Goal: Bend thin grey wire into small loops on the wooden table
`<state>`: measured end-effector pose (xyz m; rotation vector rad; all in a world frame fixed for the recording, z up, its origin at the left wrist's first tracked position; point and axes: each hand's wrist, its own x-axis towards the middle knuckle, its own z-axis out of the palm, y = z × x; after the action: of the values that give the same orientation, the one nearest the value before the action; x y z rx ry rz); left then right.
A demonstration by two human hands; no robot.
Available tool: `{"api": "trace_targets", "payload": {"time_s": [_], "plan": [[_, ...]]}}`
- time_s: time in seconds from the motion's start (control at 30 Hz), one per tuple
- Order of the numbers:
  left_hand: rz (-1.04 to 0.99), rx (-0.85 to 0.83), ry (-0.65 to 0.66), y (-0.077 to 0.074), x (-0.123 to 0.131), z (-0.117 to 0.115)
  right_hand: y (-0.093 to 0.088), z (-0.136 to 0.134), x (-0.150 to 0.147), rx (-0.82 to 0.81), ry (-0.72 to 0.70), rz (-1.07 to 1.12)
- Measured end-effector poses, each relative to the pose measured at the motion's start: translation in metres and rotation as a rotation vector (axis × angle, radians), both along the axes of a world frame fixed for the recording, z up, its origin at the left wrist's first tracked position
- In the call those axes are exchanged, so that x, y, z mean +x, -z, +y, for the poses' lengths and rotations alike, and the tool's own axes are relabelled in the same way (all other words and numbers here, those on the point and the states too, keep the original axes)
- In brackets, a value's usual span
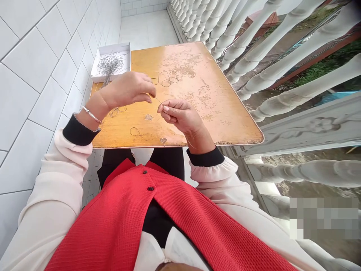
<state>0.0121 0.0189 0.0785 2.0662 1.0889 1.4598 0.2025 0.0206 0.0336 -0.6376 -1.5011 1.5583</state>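
Head view: over the table, my right hand is pinching a thin strand. From this pinch its length is running between ten and eleven o'clock, toward my left hand; whether that one is also gripping, I cannot tell.

Super skinny, dark, wire-like strand, basically straight where it shows, slanting down, pinched in the right hand.

A white tiled wall faces white balusters with greenery beyond.
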Motion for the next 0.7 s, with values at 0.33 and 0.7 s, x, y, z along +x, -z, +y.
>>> {"api": "trace_targets", "payload": {"time_s": [0.33,0.7], "plan": [[0.4,-0.112,0.117,-0.024,-0.021,0.057,0.013,-0.006,-0.021,0.053,0.344,-0.196],[0.253,-0.026,0.112,-0.003,-0.031,0.078,0.019,-0.001,-0.026,-0.006,0.511,-0.088]]}}
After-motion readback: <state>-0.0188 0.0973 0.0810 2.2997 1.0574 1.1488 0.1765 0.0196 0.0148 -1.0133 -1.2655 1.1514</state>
